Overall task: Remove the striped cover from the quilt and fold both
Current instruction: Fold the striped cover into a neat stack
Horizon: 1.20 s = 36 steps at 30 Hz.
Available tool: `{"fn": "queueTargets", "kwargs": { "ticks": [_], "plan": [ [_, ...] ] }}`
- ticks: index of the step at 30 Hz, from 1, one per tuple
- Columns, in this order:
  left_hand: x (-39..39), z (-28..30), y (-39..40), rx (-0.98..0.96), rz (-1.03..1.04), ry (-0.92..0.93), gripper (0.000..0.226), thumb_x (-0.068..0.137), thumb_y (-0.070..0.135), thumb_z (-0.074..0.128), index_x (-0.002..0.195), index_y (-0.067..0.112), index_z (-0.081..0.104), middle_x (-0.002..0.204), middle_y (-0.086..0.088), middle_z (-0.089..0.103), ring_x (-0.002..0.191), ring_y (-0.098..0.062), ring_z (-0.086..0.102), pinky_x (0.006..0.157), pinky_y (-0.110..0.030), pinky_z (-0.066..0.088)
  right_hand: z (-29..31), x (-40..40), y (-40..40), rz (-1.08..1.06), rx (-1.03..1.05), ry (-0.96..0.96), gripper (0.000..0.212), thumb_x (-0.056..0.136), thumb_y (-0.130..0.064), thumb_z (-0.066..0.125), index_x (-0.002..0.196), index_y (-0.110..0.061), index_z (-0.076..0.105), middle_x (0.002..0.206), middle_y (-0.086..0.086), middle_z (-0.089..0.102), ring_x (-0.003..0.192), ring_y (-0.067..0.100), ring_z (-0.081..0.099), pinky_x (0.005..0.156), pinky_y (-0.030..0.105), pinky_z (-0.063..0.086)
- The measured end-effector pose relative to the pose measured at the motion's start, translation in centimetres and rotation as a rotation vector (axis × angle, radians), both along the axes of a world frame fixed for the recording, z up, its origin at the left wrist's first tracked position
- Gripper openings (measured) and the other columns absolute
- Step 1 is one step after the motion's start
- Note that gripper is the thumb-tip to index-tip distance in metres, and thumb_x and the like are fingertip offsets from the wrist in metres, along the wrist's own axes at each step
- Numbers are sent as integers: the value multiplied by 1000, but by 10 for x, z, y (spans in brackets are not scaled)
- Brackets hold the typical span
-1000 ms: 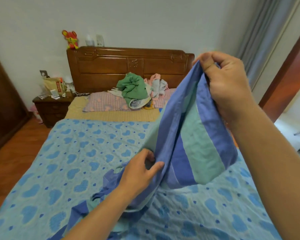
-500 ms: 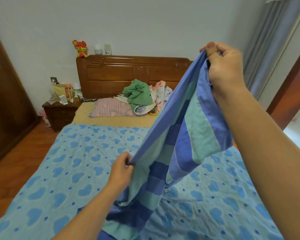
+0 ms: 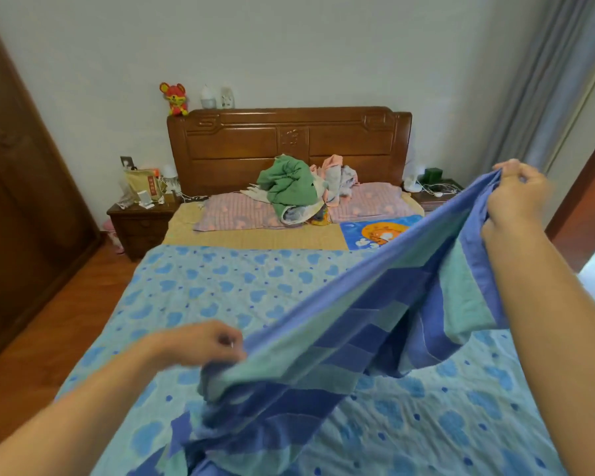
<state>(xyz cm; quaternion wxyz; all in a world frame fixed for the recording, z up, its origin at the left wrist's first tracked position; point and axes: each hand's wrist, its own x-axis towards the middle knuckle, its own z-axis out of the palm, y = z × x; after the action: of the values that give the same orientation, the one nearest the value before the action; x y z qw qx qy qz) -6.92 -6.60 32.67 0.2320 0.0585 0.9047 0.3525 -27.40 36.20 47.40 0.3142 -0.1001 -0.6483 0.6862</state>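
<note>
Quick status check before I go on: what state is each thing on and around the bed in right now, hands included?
Striped cover: off the quilt, stretched in the air between both hands, lower part bunched on the bed.
Quilt: spread flat on the bed, unfolded.
Left hand: grips the cover's low edge.
Right hand: pinches the raised edge.
Green garment: crumpled on the pillows.
</note>
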Motion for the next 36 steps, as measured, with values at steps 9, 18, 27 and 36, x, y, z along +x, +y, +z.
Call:
{"fn": "queueTargets", "kwargs": {
  "ticks": [9,18,27,36],
  "plan": [
    [22,-128,17,-110,268,-122,33,81,19,77,68,21,47,59,8,43,56,-9,39,56,-26,31,-51,-17,8,-15,63,-142,31,93,-33,53,64,-28,61,83,10,64,76,21,57,68,34,46],
    [-21,-29,-17,-67,1113,826,15,89,16,62,74,14,61,74,-8,63,70,-21,52,64,-33,35,-114,-3,15,-145,173,-277,26,91,-28,50,66,-26,55,70,1,49,66,16,44,65,35,36],
    [3,-25,-49,-338,593,911,13,92,17,65,86,25,57,85,3,65,80,-22,62,72,-33,48,-184,22,42,-204,310,-478,21,88,-31,48,72,-22,56,82,4,50,76,28,49,67,36,35],
    [5,-92,-51,53,1089,500,20,89,14,65,73,19,54,69,-4,58,71,-24,54,61,-34,39,-243,56,31,-139,619,-819,39,103,-27,41,118,-1,66,127,28,59,116,46,56,97,49,45]
  ]
}}
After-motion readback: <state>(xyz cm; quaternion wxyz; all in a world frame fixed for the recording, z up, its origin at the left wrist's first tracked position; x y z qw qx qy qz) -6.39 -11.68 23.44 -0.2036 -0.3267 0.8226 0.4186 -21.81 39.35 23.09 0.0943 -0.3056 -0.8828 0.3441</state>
